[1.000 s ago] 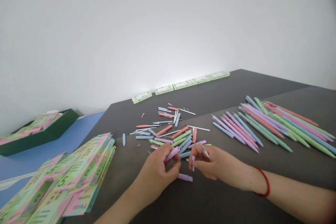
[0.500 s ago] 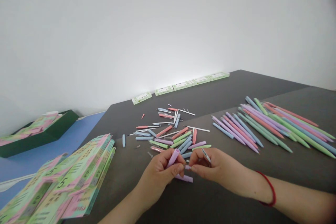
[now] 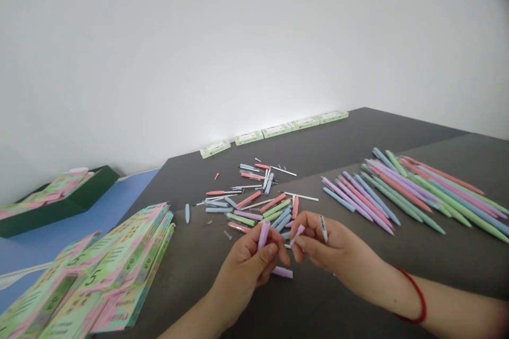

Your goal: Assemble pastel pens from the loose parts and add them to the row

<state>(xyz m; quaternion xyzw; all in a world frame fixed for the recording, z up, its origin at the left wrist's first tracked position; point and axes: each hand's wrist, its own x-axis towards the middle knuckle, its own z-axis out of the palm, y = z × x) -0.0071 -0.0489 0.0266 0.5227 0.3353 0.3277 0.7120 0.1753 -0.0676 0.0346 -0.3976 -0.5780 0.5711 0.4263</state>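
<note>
Left hand [image 3: 248, 260] pinched lilac pen barrel [image 3: 263, 235], lower centre.
Right hand [image 3: 332, 246], just beside, pinched small lilac pen part [image 3: 298, 233].

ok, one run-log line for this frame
left hand: holds lilac tube | right hand: holds small lilac piece, slim white stick | ahead: loose pen parts | far right: pens

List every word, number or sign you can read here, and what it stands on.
"5": on two of the printed packs stacked at lower left.
Other print on those packs: too small or blurred.
Light-green boxes at the back: print too small.
White stick in the right hand: dark marks, unreadable.
</note>
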